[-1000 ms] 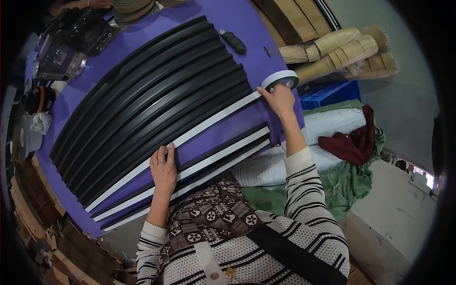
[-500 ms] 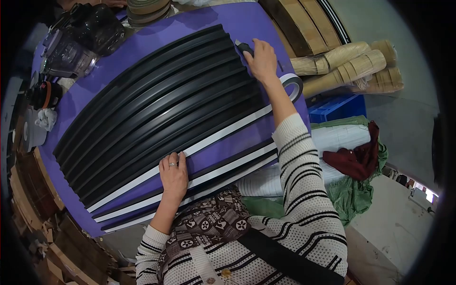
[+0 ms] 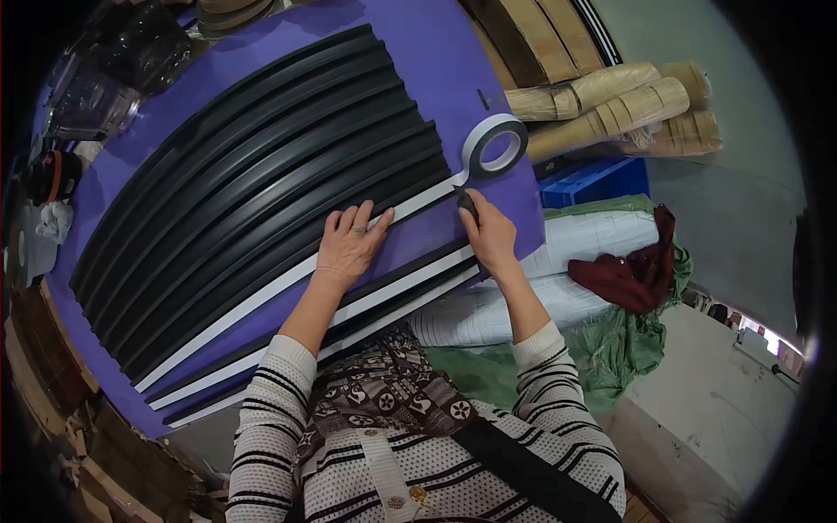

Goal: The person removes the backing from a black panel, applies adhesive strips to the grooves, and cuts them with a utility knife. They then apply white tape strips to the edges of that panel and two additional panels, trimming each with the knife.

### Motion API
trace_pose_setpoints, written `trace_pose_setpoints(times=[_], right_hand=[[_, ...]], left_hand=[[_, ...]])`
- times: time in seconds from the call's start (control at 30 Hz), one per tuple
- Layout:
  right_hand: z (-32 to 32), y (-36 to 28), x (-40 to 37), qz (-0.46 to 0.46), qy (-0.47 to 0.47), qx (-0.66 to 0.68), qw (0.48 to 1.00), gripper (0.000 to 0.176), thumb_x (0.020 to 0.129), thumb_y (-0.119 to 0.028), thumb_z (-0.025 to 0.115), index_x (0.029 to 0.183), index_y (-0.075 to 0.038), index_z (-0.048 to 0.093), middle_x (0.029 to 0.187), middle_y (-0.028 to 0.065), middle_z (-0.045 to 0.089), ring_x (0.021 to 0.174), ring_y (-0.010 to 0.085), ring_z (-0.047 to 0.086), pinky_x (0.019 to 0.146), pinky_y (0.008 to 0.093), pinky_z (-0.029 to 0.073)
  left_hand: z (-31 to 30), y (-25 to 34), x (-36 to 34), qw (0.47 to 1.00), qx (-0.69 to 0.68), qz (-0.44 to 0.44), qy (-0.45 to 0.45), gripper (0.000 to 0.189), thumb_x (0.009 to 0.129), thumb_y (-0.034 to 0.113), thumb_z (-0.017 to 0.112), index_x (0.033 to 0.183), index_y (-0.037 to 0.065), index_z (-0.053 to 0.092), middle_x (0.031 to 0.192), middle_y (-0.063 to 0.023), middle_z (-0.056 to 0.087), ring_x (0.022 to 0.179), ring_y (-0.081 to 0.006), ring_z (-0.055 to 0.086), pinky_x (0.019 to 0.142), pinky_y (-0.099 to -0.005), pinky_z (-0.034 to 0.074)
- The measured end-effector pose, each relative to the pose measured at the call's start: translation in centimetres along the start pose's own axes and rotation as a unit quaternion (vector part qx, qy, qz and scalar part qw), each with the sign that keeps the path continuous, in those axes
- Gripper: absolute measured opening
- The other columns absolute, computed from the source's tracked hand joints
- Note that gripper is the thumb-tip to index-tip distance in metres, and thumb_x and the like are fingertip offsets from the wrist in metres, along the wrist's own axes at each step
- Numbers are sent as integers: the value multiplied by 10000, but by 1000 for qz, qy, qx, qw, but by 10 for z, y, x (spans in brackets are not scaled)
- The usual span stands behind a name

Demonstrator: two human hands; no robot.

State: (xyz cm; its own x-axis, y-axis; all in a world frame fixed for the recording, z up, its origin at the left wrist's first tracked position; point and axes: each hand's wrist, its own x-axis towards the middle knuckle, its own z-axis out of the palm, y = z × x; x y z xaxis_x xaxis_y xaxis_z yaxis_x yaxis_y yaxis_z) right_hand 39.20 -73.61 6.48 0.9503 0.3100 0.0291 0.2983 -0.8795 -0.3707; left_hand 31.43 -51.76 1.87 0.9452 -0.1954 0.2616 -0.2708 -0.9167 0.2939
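Observation:
Several long black ridged strips [image 3: 253, 166] lie side by side on the purple table top [image 3: 436, 52]. Along the nearest of them runs white tape [image 3: 423, 202], still joined to its roll [image 3: 475, 144] at the right. My left hand [image 3: 350, 244] rests with fingers spread over this taped strip, pressing near its right part. A dark-handled utility knife [image 3: 468, 204] is gripped in my right hand [image 3: 492, 234], at the strip's right end beside the roll. Its blade is too small to make out. Closer to me lie further black strips with white tape [image 3: 397, 288].
Clear plastic containers [image 3: 96, 100] stand at the far left, near coiled bands [image 3: 231, 13] at the back. Right of the table are wrapped tan bundles [image 3: 610, 118], a blue crate [image 3: 593, 179], white wrapped rolls [image 3: 602, 240] and a dark red cloth [image 3: 628, 275].
My right hand has come down toward me with the knife, from the strips' far end to the tape near the roll. My left hand has slid right along the taped strip.

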Motion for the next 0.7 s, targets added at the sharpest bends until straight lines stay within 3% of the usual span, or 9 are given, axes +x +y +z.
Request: trace_pose_setpoints(times=[0.17, 0.27, 0.33, 0.37, 0.43, 0.53, 0.7], right_hand=[[19, 8, 7, -4, 35, -30, 999, 292, 749, -241, 552, 1020, -141, 506, 678, 100, 545, 574, 304, 551, 486, 401, 429], [14, 1, 14, 19, -7, -94, 995, 243, 744, -233, 553, 964, -136, 520, 654, 107, 541, 556, 304, 556, 474, 407, 434], [4, -4, 15, 31, -123, -175, 976, 258, 752, -227, 541, 998, -152, 527, 739, 90, 590, 588, 298, 571, 500, 396, 445], [-2, -3, 16, 30, -114, -175, 977, 258, 752, -227, 541, 998, -152, 527, 739, 90, 590, 588, 298, 571, 500, 396, 445], [-16, 6, 11, -7, -163, -137, 977, 268, 736, -254, 557, 978, -147, 517, 632, 112, 549, 572, 302, 567, 488, 406, 447], [-21, -26, 59, -55, 77, -14, 995, 336, 755, -253, 541, 1069, -146, 488, 722, 111, 562, 639, 305, 566, 543, 406, 452], [37, -56, 178, -44, 93, -24, 994, 383, 775, -207, 530, 1104, -37, 430, 909, 168, 529, 819, 316, 531, 658, 404, 440]], left_hand=[[1, 2, 2, 1000, 27, -3, 0, 407, 735, 218, 569, 1125, 252, 459, 1084, -41, 400, 946, -193, 405, 810, -351, 326], [0, 4, 3, 999, 37, -10, -14, 399, 733, 219, 572, 1117, 252, 467, 1090, -36, 398, 949, -190, 404, 815, -350, 322], [0, 6, 1, 999, 38, -9, -20, 385, 733, 217, 572, 1105, 251, 477, 1096, -29, 395, 948, -187, 406, 817, -347, 320], [1, 5, 2, 999, 34, -9, -9, 383, 731, 217, 575, 1100, 250, 480, 1094, -27, 398, 947, -187, 407, 814, -346, 321], [3, 3, 2, 999, 29, -13, 9, 419, 718, 210, 595, 1117, 276, 483, 1073, -36, 442, 942, -202, 432, 807, -346, 325], [2, 3, 2, 1000, 19, -9, 17, 403, 716, 210, 597, 1102, 263, 493, 1065, -38, 438, 939, -190, 431, 793, -340, 334], [-2, 2, 3, 999, 23, -9, 33, 368, 729, 210, 574, 1088, 227, 496, 1056, -25, 442, 901, -174, 445, 773, -322, 341]])
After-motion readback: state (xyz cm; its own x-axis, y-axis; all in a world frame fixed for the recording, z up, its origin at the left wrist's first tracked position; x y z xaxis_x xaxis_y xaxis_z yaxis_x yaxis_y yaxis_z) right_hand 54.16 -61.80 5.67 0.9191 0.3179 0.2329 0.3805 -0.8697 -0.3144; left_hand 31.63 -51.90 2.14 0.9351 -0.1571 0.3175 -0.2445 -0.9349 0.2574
